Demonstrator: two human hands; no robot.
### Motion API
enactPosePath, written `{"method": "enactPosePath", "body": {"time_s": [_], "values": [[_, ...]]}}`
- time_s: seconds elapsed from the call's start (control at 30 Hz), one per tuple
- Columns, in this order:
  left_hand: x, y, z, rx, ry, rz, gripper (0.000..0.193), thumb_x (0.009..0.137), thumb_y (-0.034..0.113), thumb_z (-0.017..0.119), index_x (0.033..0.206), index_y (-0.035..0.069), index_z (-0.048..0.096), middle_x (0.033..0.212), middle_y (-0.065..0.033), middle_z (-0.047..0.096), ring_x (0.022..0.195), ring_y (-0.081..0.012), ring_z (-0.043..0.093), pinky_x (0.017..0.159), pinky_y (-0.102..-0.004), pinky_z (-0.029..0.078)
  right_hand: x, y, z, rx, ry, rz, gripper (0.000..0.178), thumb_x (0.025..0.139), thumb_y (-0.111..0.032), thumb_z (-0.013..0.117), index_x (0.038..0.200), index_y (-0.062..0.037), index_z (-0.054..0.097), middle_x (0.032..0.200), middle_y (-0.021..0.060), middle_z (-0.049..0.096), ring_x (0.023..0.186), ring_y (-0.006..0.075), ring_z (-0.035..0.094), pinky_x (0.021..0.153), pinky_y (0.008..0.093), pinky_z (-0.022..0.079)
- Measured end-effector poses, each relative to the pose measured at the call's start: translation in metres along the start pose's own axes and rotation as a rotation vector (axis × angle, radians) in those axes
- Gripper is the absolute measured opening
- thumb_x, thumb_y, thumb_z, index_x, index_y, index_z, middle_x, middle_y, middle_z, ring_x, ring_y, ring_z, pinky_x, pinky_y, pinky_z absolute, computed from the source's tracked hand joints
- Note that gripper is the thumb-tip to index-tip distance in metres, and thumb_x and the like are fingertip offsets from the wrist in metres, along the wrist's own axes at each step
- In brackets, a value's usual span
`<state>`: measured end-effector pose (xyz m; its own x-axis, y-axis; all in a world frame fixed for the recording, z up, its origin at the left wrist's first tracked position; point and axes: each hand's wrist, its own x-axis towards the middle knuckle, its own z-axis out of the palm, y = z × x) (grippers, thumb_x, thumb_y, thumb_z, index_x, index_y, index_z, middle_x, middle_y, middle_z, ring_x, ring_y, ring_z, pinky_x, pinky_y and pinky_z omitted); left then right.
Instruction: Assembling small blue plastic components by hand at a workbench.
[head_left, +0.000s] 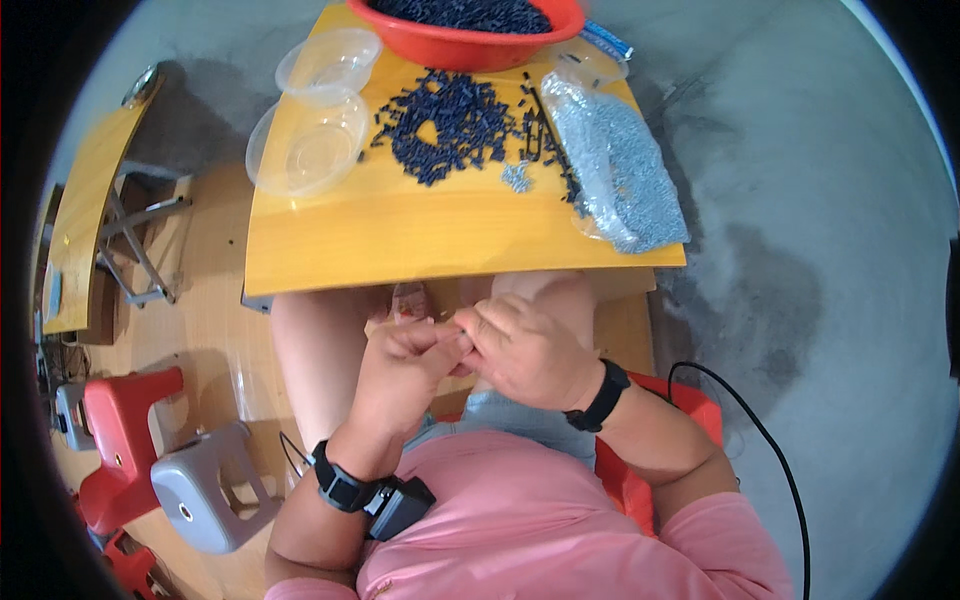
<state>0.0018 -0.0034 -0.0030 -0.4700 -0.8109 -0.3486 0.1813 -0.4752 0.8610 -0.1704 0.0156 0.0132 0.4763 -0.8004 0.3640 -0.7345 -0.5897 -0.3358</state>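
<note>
Yellow wood makes up the table (pixel 440 240) in front of you, and your hands meet just short of its near edge, above your lap. Your left hand (pixel 405 368) and right hand (pixel 528 352) come together fingertip to fingertip, thumbs and fingers bent in a pinch; whatever sits between them is too small and too covered to make out, so you cannot tell from here what either grip has hold of, if anything. Nearest beyond your hands, the blue pieces (pixel 455 118) lie in a loose, spread heap at the middle of the table, with a bare gap of wood showing inside it. To the right of the heap is a small cluster of silver bits (pixel 516 177), and farther right a clear bag (pixel 630 180) full of small grey bits slants along the table's right side. On your left stand two clear bowls (pixel 305 155), one behind the other, their rims meeting or overlapping. At the far edge, a red basin (pixel 465 52) holds many more dark pieces. You wear a black band on each wrist, and a black box (pixel 402 507) is beside the left one, against your pink shirt (pixel 510 500).
</note>
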Motion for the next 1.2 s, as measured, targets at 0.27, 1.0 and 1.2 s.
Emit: {"method": "enactPosePath", "body": {"time_s": [0.27, 1.0, 1.2], "values": [[0.010, 0.002, -0.001, -0.177, -0.018, -0.002, 0.020, 0.093, 0.014, 0.058, 0.098, -0.004, 0.067, 0.089, -0.0117, 0.069, 0.080, -0.0193, 0.067, 0.076, -0.0330, 0.056, 0.013, 0.007, -0.013, 0.186, 0.030, 0.098, 0.038, 0.077, -0.015, 0.070, 0.111, -0.0012, 0.059, 0.095, 0.0116, 0.058, 0.086, 0.0282, 0.058, 0.076, 0.0354, 0.048], [0.044, 0.012, -0.027, -0.166, 0.092, -0.169, 0.024, 0.093, 0.022, 0.059, 0.100, 0.001, 0.067, 0.097, -0.0129, 0.070, 0.085, -0.0178, 0.067, 0.077, -0.0290, 0.053, 0.098, 0.200, -0.105, 0.761, 0.511, 0.782, 0.036, 0.084, -0.010, 0.068, 0.113, 0.0074, 0.057, 0.094, 0.0070, 0.064, 0.081, 0.0136, 0.060, 0.078, 0.0251, 0.048], [0.046, 0.009, -0.023, -0.137, 0.027, -0.178, 0.025, 0.094, 0.020, 0.057, 0.104, -0.001, 0.066, 0.099, -0.0127, 0.069, 0.086, -0.0174, 0.067, 0.079, -0.0297, 0.053, 0.039, 0.118, -0.023, 0.366, 0.185, 0.626, 0.019, 0.084, -0.010, 0.065, 0.099, 0.0024, 0.066, 0.094, 0.0060, 0.066, 0.081, 0.0150, 0.061, 0.071, 0.0274, 0.049]]}}
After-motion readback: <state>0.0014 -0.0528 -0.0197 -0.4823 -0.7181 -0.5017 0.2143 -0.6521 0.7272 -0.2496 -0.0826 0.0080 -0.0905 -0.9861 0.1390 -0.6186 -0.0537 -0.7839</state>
